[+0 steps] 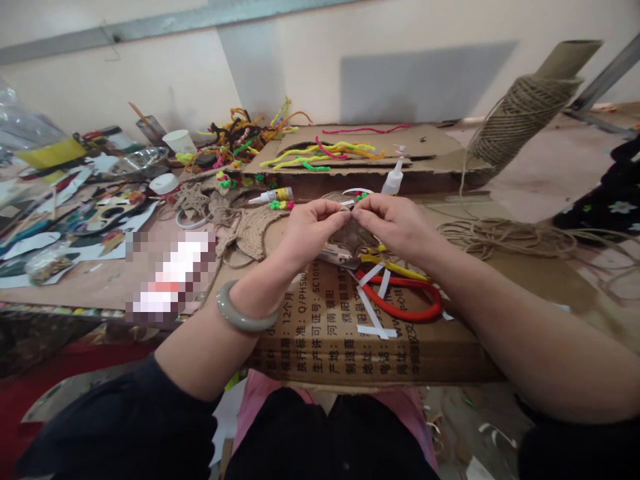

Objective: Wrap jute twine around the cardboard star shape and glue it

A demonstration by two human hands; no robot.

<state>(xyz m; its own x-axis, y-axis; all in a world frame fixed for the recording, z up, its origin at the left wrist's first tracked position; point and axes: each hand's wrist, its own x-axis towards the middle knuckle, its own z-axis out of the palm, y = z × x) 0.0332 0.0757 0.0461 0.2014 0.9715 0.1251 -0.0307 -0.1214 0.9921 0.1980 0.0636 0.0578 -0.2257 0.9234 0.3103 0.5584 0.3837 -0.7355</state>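
White strip (pixel 346 203) just beyond left hand (pixel 316 225), farther from right hand (pixel 394 223), lying roughly crosswise; both pinched narrow, nearly meeting, cannot tell on what

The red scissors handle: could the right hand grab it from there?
Probably yes: the right hand is close by, and only white strips overlap part of the red handle, though that hand's pinch would need opening first.
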